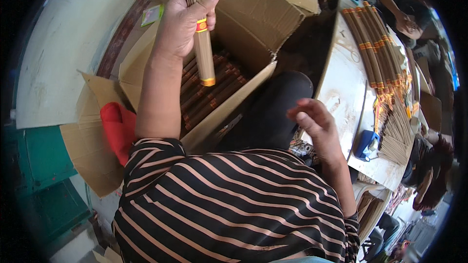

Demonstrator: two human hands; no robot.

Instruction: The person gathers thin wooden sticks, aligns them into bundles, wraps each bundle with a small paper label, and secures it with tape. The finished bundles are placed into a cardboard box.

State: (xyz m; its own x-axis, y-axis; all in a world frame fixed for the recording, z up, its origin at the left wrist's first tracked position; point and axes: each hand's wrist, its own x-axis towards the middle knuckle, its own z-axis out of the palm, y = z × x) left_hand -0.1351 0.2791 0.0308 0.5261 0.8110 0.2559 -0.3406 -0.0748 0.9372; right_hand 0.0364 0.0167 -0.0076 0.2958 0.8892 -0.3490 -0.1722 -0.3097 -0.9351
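**Stick bundle held over a part-filled carton**

The left hand (187,22) is wrapped around a bundle of thin brown sticks (204,56), thumb across its front beside a red-and-yellow label band (201,25). The bundle slants slightly over the cardboard box (251,19), its upper end running out of view and its lower end ringed by a yellow band (208,82). Below it in the view, banded bundles (219,87) lie side by side in the box; whether the held one touches them, I cannot tell.

The right hand (319,124) looks empty, its fingers loosely curled and partly blurred, near the edge of the white worktop (341,80). On that worktop sit a row of similar bundles (378,51), a blue tape dispenser (366,144) and loose sticks (397,129). Another person's hand (408,27) is beyond the row.

With one hand alone on the bundle, a slack grip could let it slide through the fingers and strike the layer beneath. If the bands are loose, a hard squeeze or a knock on the box rim could shear the sticks out of line or snap some. Lowered at this slant, it could land crosswise and disturb the packed rows.
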